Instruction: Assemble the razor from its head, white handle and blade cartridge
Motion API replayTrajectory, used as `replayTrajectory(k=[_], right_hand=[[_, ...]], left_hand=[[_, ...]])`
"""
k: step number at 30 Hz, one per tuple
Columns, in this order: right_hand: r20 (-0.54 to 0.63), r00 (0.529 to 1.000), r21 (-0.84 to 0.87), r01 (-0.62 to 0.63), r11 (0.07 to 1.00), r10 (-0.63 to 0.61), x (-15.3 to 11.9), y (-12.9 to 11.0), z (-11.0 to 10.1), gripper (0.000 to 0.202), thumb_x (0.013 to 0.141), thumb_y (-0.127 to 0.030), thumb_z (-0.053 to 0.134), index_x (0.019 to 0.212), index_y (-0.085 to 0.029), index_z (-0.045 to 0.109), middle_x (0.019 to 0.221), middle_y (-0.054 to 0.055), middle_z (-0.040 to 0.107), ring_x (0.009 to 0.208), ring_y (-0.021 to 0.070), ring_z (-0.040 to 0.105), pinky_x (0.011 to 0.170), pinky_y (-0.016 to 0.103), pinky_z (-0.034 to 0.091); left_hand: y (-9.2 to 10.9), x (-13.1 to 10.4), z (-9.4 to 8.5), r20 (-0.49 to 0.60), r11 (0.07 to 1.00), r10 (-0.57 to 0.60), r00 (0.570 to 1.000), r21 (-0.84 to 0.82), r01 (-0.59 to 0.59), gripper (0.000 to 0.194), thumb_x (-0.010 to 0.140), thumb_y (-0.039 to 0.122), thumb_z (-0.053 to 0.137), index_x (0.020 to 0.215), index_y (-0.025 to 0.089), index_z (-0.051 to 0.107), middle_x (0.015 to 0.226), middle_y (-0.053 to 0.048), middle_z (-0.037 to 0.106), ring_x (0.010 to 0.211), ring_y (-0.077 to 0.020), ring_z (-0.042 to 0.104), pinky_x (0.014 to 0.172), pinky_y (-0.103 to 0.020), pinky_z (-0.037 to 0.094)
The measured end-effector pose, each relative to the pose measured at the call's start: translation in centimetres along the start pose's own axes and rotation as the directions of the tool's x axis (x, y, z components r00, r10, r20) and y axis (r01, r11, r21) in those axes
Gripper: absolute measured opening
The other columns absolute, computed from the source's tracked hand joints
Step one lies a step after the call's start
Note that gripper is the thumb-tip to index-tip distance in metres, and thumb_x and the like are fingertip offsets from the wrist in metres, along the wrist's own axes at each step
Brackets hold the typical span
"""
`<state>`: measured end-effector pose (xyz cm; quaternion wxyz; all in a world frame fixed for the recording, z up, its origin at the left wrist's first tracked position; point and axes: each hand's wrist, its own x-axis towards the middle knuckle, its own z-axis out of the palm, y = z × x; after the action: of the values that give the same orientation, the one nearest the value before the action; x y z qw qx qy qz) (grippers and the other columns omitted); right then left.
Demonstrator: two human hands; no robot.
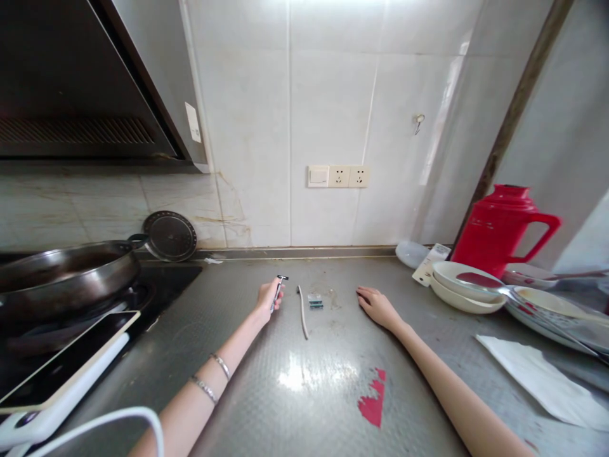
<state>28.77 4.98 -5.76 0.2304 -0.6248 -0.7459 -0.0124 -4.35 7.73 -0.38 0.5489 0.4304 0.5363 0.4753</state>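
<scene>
My left hand [267, 301] is closed around the handle of a razor [278, 287], with its dark T-shaped head pointing up past the fingers. Just right of it, a thin, pale, slightly curved stick [303, 314] with a dark tip lies on the metal counter [266, 393]. Beside the stick sits a small clear and teal piece [315, 302], too small to make out fully. Palm down on the counter, my right hand [378, 308] has its fingers stretched out and holds nothing.
A pan [71, 270] stands on the stove at left, near a phone-like device [71, 362] and a white cable [118, 414]. Stacked bowls [464, 298], a red thermos [497, 231] and a white paper [537, 374] are at right. A red patch [375, 406] marks the counter.
</scene>
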Motion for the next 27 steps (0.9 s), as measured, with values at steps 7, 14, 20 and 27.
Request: replayTrajectory(k=[7, 14, 20, 27], right_hand=[[-0.001, 1.000, -0.032, 0.010, 0.999, -0.010, -0.11, -0.28, -0.32, 0.042, 0.084, -0.030, 0.036, 0.113, -0.013, 0.061, 0.122, 0.012, 0.056, 0.115, 0.0218, 0.048, 0.098, 0.033, 0.034], [0.000, 1.000, -0.030, 0.015, 0.999, -0.015, -0.09, -0.23, -0.20, 0.042, 0.084, -0.029, 0.036, 0.113, -0.012, 0.060, 0.121, 0.013, 0.056, 0.115, 0.0219, 0.048, 0.099, 0.033, 0.033], [0.010, 1.000, -0.017, -0.008, 1.000, 0.008, -0.11, -0.10, -0.10, 0.041, 0.084, -0.030, 0.036, 0.115, -0.014, 0.059, 0.123, 0.012, 0.055, 0.117, 0.0219, 0.046, 0.099, 0.034, 0.033], [0.004, 1.000, -0.020, -0.004, 1.000, 0.004, -0.03, 0.04, 0.03, 0.042, 0.084, -0.031, 0.036, 0.114, -0.014, 0.060, 0.123, 0.012, 0.055, 0.116, 0.0222, 0.047, 0.098, 0.034, 0.033]], left_hand=[[-0.19, -0.29, 0.22, 0.022, 0.979, -0.174, 0.985, -0.106, 0.175, 0.036, 0.073, 0.053, 0.045, 0.063, 0.018, 0.041, 0.037, 0.012, 0.026, 0.027, -0.0024, 0.022, 0.034, -0.015, 0.012], [-0.22, -0.29, 0.44, 0.044, 0.963, -0.235, 0.971, -0.129, 0.239, 0.038, 0.075, 0.051, 0.043, 0.056, 0.020, 0.031, 0.036, 0.012, 0.020, 0.027, -0.0030, 0.017, 0.034, -0.016, 0.008], [-0.12, -0.59, 0.57, 0.041, 0.961, -0.241, 0.970, -0.128, 0.245, 0.037, 0.076, 0.048, 0.041, 0.055, 0.020, 0.030, 0.035, 0.011, 0.020, 0.027, -0.0031, 0.016, 0.035, -0.016, 0.007], [-0.06, -0.78, 0.73, 0.033, 0.969, -0.212, 0.977, -0.122, 0.214, 0.037, 0.075, 0.049, 0.043, 0.055, 0.020, 0.031, 0.035, 0.011, 0.021, 0.027, -0.0033, 0.017, 0.034, -0.016, 0.008]])
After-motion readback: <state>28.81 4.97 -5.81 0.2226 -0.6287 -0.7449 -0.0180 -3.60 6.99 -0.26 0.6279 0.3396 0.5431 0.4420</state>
